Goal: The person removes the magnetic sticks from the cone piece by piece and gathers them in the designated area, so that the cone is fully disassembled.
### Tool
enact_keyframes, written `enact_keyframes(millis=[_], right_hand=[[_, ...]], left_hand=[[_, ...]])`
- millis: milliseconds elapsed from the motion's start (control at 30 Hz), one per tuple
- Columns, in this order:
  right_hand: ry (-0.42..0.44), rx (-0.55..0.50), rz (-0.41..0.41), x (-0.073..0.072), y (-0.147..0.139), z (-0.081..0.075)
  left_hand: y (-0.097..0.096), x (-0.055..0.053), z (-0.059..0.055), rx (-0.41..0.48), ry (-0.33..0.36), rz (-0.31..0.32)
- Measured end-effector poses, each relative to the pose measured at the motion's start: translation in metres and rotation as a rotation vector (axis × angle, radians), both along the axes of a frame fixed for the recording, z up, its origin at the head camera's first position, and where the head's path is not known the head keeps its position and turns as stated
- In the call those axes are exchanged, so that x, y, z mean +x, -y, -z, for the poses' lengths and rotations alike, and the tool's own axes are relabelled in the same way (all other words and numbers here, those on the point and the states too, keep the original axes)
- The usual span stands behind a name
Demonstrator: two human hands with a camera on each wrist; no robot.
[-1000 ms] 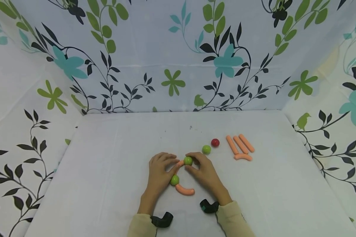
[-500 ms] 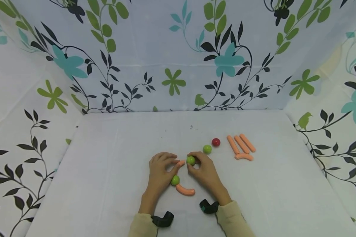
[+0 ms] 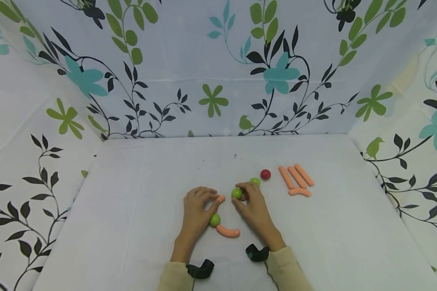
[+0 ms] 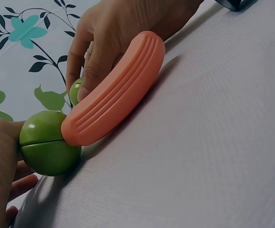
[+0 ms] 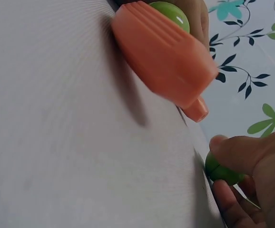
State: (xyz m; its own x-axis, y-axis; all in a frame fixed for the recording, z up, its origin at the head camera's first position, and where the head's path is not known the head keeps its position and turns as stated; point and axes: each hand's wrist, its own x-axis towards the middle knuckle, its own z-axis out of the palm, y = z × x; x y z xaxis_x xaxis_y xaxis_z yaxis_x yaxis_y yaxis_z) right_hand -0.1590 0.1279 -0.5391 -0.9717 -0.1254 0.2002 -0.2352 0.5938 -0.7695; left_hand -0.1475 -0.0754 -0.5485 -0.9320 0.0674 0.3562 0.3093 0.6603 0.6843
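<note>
My right hand pinches a green ball between thumb and fingers, just right of an orange sausage-shaped stick and apart from it. My left hand holds that stick between thumb and fingertips; most of it is hidden by the hand. Near the left thumb's base sits another green ball, with a curved orange stick against it. In the left wrist view this curved stick shows long grooves and touches the grooved green ball beside my left hand.
Beyond the right hand lie a partly hidden green ball and a red ball. Farther right are several orange sticks, one curved. A white cloth covers the table, with patterned cloth behind.
My right hand has drawn the green ball away from the end of the held orange stick, moving right and slightly farther off. My left hand has stayed nearly still.
</note>
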Motion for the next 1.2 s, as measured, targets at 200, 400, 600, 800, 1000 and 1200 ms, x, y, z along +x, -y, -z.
enact_keyframes(millis=[200,400,600,800,1000,1200], right_hand=[[-0.022,0.024,0.052,0.0005,-0.0018,0.001],[-0.084,0.065,0.093,0.0028,-0.0043,0.0009],[-0.145,0.074,0.149,0.0021,-0.0054,-0.0007],[-0.166,0.046,0.221,0.0002,-0.0071,0.0008],[-0.157,0.015,0.253,0.0001,-0.0084,0.0006],[-0.148,-0.005,0.23,0.0009,-0.008,0.0001]], left_hand=[[-0.0009,-0.0002,0.0014,0.004,0.023,-0.034],[-0.0017,0.0001,0.0023,0.022,0.024,-0.064],[-0.0011,-0.001,0.0027,0.027,0.017,-0.07],[-0.0003,-0.0008,0.0031,0.033,0.018,-0.067],[-0.0002,-0.0021,0.0036,0.023,0.022,-0.066],[0.0004,-0.002,0.0034,0.021,0.031,-0.069]])
